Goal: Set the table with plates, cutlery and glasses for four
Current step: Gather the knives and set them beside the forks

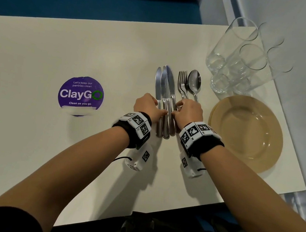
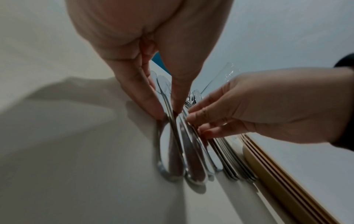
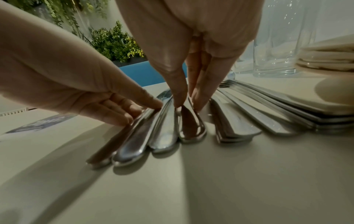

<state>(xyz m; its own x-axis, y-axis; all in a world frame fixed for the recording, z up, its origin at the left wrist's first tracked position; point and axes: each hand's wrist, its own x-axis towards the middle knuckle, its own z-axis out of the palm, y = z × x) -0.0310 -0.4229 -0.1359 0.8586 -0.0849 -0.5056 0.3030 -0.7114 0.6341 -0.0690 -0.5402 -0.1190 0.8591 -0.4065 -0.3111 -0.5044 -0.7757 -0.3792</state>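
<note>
Several steel knives (image 1: 166, 90) lie side by side on the white table (image 1: 41, 48), handles toward me. My left hand (image 1: 159, 111) pinches the handle of a knife on the left of the bunch between thumb and fingers (image 2: 153, 106). My right hand (image 1: 175, 112) pinches the rightmost knife's handle (image 3: 191, 125), thumb on one side and fingers on the other. Just right of the knives lie stacked forks (image 1: 183, 83) and spoons (image 1: 194, 82). Several clear glasses (image 1: 238, 57) stand at the back right, and a stack of tan plates (image 1: 246, 131) sits at the right.
A round purple sticker (image 1: 81, 95) lies flat on the table to the left. The table's right edge runs just past the plates and glasses, with a wall behind. A blue bench (image 1: 85, 1) is beyond the far edge.
</note>
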